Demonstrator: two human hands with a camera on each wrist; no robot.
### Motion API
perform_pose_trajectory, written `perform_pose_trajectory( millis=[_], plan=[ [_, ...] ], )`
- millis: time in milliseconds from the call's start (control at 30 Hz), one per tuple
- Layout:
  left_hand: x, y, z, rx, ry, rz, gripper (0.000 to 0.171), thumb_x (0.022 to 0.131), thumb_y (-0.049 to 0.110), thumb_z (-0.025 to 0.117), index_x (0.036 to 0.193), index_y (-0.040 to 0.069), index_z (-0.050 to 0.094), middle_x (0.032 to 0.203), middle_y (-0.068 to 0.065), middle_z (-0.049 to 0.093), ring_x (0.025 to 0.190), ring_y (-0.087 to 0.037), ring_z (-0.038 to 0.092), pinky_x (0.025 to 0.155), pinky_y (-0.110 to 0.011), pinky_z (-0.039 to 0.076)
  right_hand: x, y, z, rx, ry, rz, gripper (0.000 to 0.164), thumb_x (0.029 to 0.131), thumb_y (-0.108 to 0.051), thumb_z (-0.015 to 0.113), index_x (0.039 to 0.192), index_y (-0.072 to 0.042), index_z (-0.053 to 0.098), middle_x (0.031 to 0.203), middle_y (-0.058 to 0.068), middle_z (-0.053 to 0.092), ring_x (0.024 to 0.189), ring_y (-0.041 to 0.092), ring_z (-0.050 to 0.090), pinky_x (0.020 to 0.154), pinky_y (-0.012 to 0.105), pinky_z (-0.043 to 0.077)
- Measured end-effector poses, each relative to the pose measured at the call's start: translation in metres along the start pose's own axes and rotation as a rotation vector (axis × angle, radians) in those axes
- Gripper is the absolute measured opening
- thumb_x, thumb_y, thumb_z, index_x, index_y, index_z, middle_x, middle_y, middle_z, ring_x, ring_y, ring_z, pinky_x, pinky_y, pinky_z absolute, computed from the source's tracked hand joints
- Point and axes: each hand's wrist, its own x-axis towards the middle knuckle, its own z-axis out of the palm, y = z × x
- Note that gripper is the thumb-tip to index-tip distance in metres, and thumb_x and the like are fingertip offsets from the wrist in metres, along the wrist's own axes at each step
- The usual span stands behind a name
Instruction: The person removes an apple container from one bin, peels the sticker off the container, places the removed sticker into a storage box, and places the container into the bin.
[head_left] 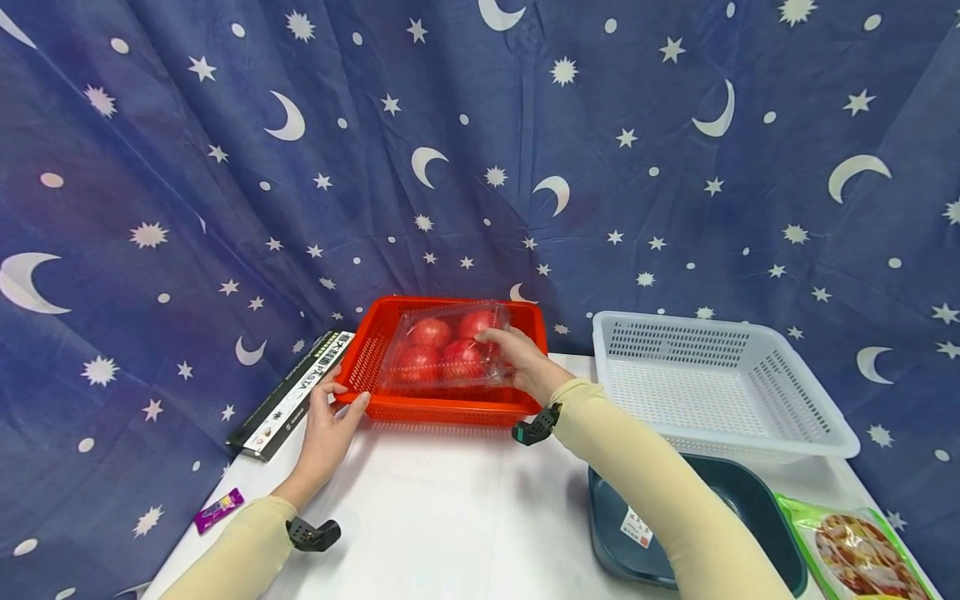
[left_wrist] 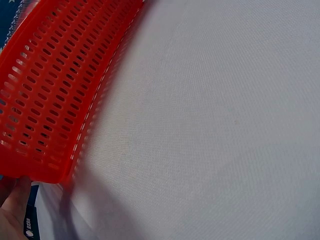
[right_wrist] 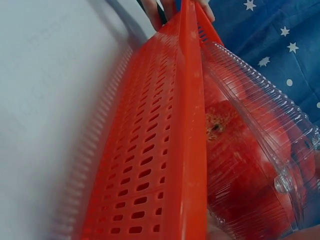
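A clear plastic clamshell box of several red round fruits sits tilted inside a red perforated basket. My right hand holds the box at its right side, thumb over the lid. At the basket's front-left corner, my left hand grips the rim. In the left wrist view the basket's slotted wall shows, with part of the left hand under its corner. From the right wrist, the clear box appears close behind the basket rim; most of the right hand is out of that view.
Left of the basket lies a black pasta box, with a small purple packet nearer. A white basket stands at right, a dark teal basin in front of it, partly under my right arm. A green food packet lies beside the basin.
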Motion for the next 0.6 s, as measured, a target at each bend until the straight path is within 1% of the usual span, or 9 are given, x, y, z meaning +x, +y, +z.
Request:
perform_pose_trajectory(
  millis=[233,433,600],
  plan=[
    [0.0007,-0.0005,0.0000,-0.003,0.001,-0.009,0.042,0.098,0.013,0.071,0.119,-0.005,0.038,0.164,-0.010,0.028,0.130,-0.045,0.051,0.095,-0.015,0.047,0.0021,0.0029,0.0007,-0.016,-0.018,0.015,0.075,0.085,-0.028,0.080,0.149,-0.019,0.041,0.139,0.013,0.054,0.124,0.036,0.053,0.092,0.049,0.056],
    [0.0007,-0.0004,-0.0001,-0.012,-0.001,-0.017,0.043,0.098,0.014,0.071,0.119,-0.005,0.038,0.164,-0.008,0.028,0.130,-0.044,0.051,0.096,-0.017,0.047,0.0042,0.0051,0.0028,-0.022,-0.037,0.015,0.075,0.086,-0.028,0.078,0.149,-0.018,0.040,0.139,0.014,0.054,0.124,0.037,0.053,0.093,0.050,0.056],
    [0.0006,-0.0017,0.0001,-0.023,-0.004,-0.009,0.043,0.098,0.013,0.071,0.119,-0.005,0.038,0.164,-0.009,0.027,0.130,-0.044,0.051,0.096,-0.017,0.047,0.0048,0.0058,0.0033,-0.017,-0.043,0.018,0.075,0.088,-0.028,0.076,0.151,-0.016,0.038,0.141,0.015,0.051,0.125,0.038,0.052,0.096,0.052,0.054]
  ],
)
